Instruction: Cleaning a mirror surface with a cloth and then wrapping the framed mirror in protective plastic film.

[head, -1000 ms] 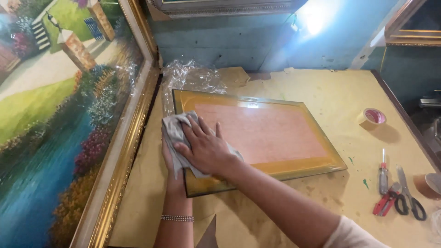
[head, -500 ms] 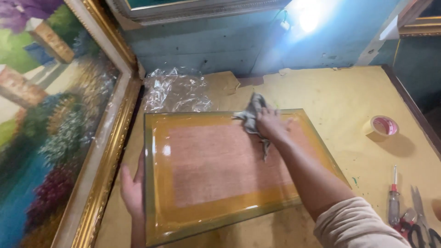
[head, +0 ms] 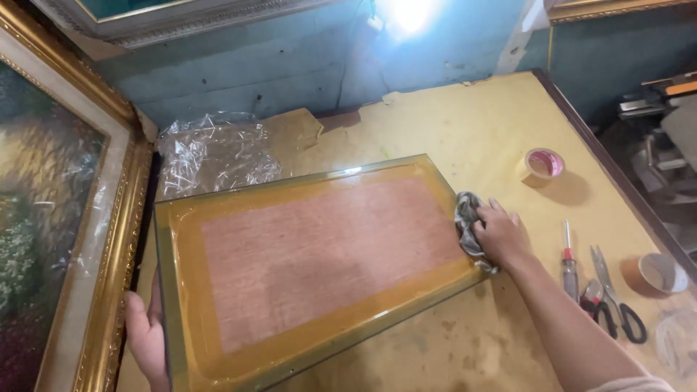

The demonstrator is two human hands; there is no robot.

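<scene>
1. While both hands bear on it, the glass-fronted panel (head: pixel 312 265), amber border around a reddish centre, lies flat on the yellow table (head: pixel 450 123).
2. Gilt-framed painting (head: pixel 65 239): just outside the left hand (head: pixel 145 337), which clasps the panel's near-left edge, fingers hidden beneath.
3. Grey cloth (head: pixel 467 218): bunched under the right hand (head: pixel 499 236), fingers pressed down on it at the panel's right edge.
4. Scissors (head: pixel 613 305), screwdriver (head: pixel 568 265), tape roll (head: pixel 544 163): beyond the right hand, apart from it.

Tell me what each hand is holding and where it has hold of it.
The right hand presses a bunched grey cloth onto the right end of the glass pane. The left hand has its grip on the pane's left edge, near the lower corner.
</scene>
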